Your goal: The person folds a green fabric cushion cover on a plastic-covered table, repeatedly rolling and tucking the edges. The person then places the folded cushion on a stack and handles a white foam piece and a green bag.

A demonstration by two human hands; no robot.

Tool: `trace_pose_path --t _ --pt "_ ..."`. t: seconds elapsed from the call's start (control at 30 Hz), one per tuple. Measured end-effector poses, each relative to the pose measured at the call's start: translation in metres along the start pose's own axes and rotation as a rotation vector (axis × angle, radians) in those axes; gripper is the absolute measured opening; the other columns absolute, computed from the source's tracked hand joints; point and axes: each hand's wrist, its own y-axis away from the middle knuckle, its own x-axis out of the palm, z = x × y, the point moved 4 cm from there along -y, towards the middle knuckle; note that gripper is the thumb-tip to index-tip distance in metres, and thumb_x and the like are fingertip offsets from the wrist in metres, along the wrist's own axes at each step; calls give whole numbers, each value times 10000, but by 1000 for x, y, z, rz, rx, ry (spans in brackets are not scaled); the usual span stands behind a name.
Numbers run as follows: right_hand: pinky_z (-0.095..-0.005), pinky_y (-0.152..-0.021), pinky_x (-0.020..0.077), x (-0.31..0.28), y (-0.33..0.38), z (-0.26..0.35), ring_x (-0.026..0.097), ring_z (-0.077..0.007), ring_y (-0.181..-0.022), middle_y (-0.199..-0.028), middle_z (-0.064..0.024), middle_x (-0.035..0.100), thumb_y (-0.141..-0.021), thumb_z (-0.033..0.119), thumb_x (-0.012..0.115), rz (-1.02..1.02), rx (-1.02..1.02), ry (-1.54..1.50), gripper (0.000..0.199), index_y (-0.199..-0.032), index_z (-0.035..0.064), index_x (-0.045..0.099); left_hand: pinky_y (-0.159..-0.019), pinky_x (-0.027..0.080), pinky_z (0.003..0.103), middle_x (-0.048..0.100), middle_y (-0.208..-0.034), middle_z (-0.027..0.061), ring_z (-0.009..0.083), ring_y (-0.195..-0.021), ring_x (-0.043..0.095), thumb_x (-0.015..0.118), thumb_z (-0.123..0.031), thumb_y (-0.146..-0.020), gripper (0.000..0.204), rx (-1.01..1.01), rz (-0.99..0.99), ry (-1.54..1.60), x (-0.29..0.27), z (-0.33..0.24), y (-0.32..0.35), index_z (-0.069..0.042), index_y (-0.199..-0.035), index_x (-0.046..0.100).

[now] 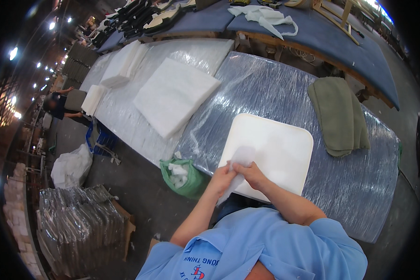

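My left hand (223, 180) and my right hand (252, 175) are close together, both closed on a strip of soft white wadding (243, 155). One end of the strip sticks up beyond my fingers, and the other hangs below my left hand. Beneath them a white, round-cornered cushion pad (284, 144) lies flat at the near edge of the table (205, 135), which is wrapped in clear plastic film. The fingertips are partly hidden by each other and by the wadding.
Square white wadding sheets (177, 95) and folded green-grey fabric (338, 114) lie on the table. A green sack (184, 179) of white scraps stands at its near side. Film-wrapped stacked panels (81, 228) stand lower left. Another person (58, 105) works at the far left.
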Motion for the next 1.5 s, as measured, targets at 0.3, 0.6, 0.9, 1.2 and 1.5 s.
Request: trace_pose_path --t 0.3,0.6,0.9,1.2,1.5 --pt "-346 -780 548 -19 -5 -18 694 -158 -879 -971 -107 771 -992 261 725 -252 -235 424 279 -1036 -13 752 -856 528 497 733 -1008 256 408 -973 709 518 -342 -1057 412 93 -129 -772 8 5 -7 21 -1063 713" --pt "-354 -684 530 -26 -9 -18 667 -183 -746 -825 -91 733 -973 215 745 -319 -275 525 224 -962 -8 733 -802 511 547 708 -932 259 474 -921 674 507 -353 -1048 413 204 -64 -986 12 -11 -12 2 -937 688" --pt "-417 -797 576 -218 -26 14 726 -300 -815 -914 -215 758 -1027 289 647 -1109 -140 844 374 -1060 -79 708 -707 513 429 656 -786 216 349 -739 646 593 -307 -1029 337 386 346 -813 32 -65 15 2 -916 668" --pt "-329 -553 541 -98 -61 69 656 -167 -825 -996 -58 697 -930 288 787 14 227 266 364 -1201 77 667 -860 538 279 737 -1140 80 126 -964 686 678 -291 -1019 443 233 257 -542 -12 -83 -75 -33 -1378 640" --pt "-341 -807 542 -83 -58 47 648 -156 -993 -1119 -67 687 -906 345 811 34 259 257 480 -1259 60 655 -712 553 274 740 -965 47 113 -811 683 719 -216 -999 232 -114 116 -39 -20 -56 -119 -3 -1090 728"
